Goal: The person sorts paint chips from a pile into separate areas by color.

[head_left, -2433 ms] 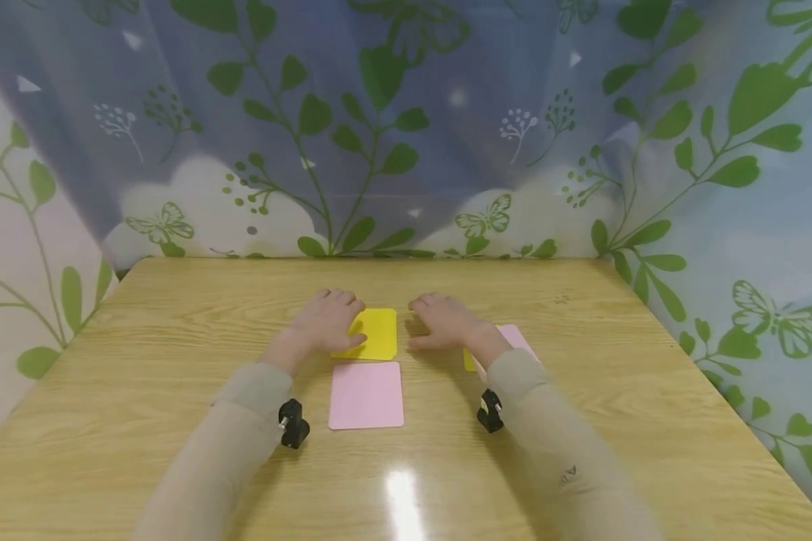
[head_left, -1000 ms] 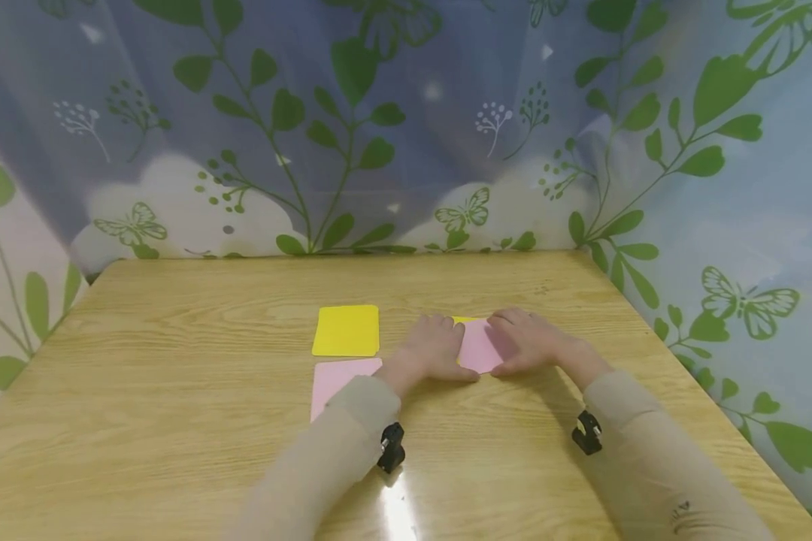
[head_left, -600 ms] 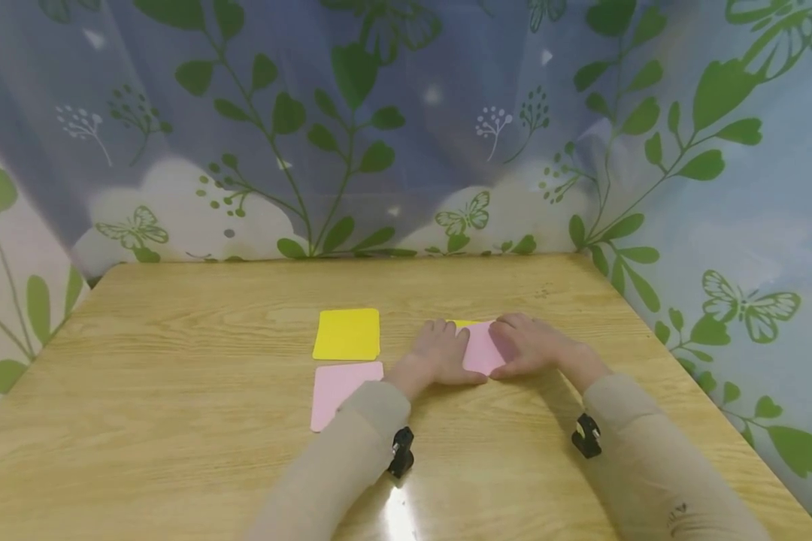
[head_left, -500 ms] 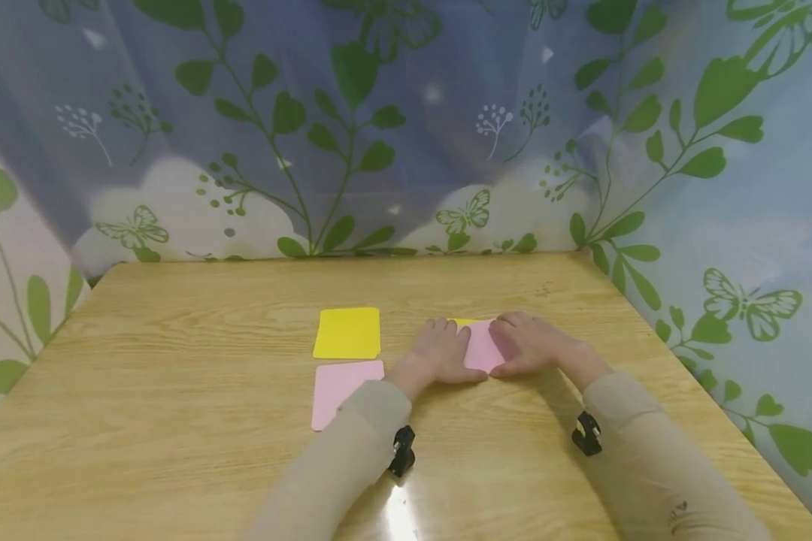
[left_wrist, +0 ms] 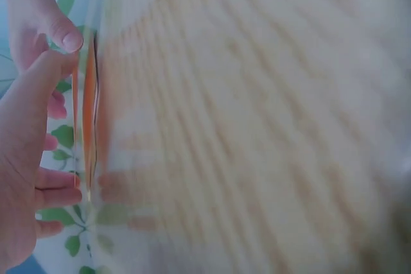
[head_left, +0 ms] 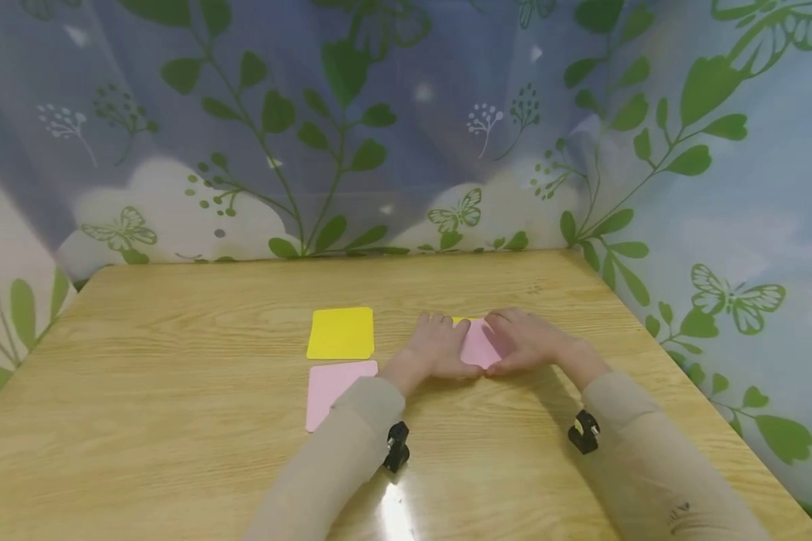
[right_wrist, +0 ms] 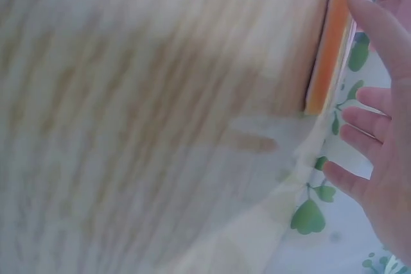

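Note:
A pink square card (head_left: 480, 347) lies between my two hands over a yellow card (head_left: 459, 320), of which only a strip shows at the far side. My left hand (head_left: 436, 349) holds the pink card's left side, thumb at the near edge. At the right side my right hand (head_left: 531, 342) holds it, fingers toward the far edge. The thumbs nearly meet. Seen edge-on in the left wrist view, a thin upper card (left_wrist: 75, 94) stands apart from an orange-looking layer (left_wrist: 88, 126) below it. The right wrist view shows an orange-looking edge (right_wrist: 331, 49) beside the thumb.
To the left lies another yellow square card (head_left: 340, 333), apparently with more beneath it. Nearer me a second pink card (head_left: 331, 387) is partly covered by the left sleeve. All rest on a wooden table (head_left: 176, 376) backed by a leaf-patterned curtain (head_left: 379, 113).
Both hands have moved right from the left-hand yellow card to the right-hand pink and yellow cards. Over the last second they stay there with only slight movement; the head view has shifted a little.

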`<state>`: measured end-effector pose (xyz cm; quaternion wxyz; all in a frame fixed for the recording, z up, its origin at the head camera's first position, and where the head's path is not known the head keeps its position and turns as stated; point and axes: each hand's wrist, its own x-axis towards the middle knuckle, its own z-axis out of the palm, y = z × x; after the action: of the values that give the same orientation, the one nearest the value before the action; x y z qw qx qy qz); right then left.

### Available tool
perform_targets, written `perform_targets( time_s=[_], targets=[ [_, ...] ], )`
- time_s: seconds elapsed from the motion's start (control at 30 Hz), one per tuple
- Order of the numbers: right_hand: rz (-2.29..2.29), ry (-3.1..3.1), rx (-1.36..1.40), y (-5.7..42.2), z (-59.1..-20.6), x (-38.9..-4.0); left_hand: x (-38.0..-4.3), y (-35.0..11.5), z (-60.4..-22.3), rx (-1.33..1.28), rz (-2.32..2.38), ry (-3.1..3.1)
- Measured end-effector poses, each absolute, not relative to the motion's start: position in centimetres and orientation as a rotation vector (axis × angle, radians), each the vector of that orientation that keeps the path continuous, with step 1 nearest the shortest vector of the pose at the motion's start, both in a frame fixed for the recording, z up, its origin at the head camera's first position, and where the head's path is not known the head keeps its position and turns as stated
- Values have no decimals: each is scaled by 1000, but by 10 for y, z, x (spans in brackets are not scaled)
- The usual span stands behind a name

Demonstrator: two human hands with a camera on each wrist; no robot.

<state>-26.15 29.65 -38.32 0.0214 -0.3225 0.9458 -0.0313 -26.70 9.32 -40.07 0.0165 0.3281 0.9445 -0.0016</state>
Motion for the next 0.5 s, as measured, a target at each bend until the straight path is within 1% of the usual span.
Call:
perform_targets(
  time_s=[0.27,0.5],
  targets=[
    [-128,2908,-1007,289,-376,-256,-265,82,-393,1116,-28,2962],
    [-102,2885,-1059,281,-373,-253,-266,64,-383,1193,-61,2944]
  ],
)
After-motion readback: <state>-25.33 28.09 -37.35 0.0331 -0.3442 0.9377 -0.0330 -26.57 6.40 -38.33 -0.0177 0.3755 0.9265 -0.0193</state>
